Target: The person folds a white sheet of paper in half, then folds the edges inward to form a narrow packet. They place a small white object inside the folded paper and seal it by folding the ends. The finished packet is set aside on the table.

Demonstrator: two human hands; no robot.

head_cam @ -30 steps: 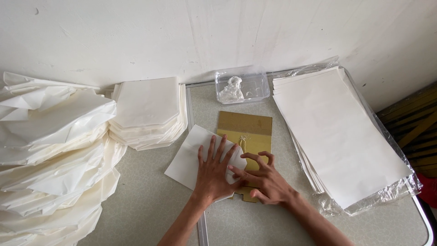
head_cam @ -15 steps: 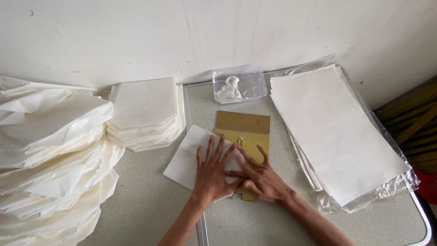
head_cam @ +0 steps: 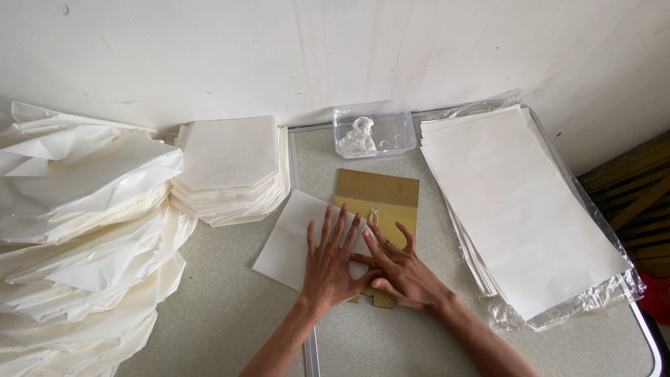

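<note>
Pressing flat with fingers spread wide, the left hand [head_cam: 331, 262] lies palm-down on a white paper sheet [head_cam: 289, 241] that rests partly over a brown cardboard piece [head_cam: 380, 199] on the grey speckled table [head_cam: 223, 314]. Both hands are open and grip nothing — they only bear down on the sheet. The right hand [head_cam: 401, 269] sits just beside the left, its fingers also splayed, its thumb side touching the left hand where the sheet's edge crosses the cardboard. The sheet lies skewed, its free corner pointing away from the cardboard toward the table's near-left part, while the cardboard's far end shows bare beyond the fingertips, with a small pale smear or bit of string on it that is too small to make out. Beyond the cardboard, against the white wall [head_cam: 335, 56], stands a clear plastic tub [head_cam: 373, 132] holding a whitish lump. Left of the cardboard sits a neat stack of folded white paper pieces [head_cam: 230, 167] with angled corners; farther left, well apart from the cardboard, a large loose heap of crumpled-looking white paper forms [head_cam: 77, 230] spills over the table's side. Right of the cardboard lies a tall pile of flat white sheets [head_cam: 520, 209] resting on clear plastic wrap [head_cam: 600, 297] — near the right hand but not touching it.
</note>
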